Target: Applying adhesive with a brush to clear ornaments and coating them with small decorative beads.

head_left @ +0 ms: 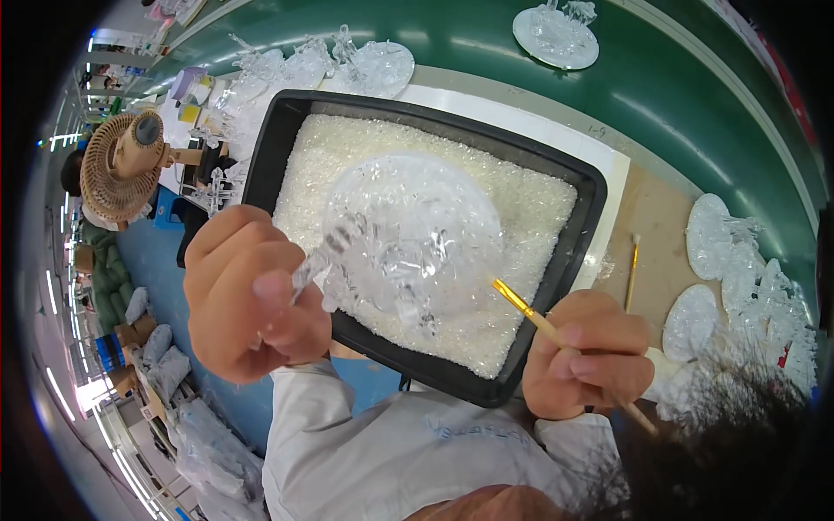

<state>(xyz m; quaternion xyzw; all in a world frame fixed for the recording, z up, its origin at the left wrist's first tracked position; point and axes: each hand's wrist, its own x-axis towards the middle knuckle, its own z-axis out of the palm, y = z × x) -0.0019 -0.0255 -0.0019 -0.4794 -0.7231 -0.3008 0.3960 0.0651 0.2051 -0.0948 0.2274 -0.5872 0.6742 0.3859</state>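
Observation:
My left hand [248, 295] grips a clear plastic ornament [408, 239], a round disc with small clear figures on it, and holds it tilted above a black tray [417, 117]. White glittery granules [521, 200] fill that tray. In my right hand [586, 352] is a thin paintbrush [530, 313] with a wooden handle and gold ferrule; its tip touches the lower right edge of the disc.
Several more clear discs lie at the right [712, 260], at the back [556, 35] and behind the tray [330, 65]. A second brush [632, 273] lies on the brown board right of the tray. A beige fan [126, 165] stands at the left.

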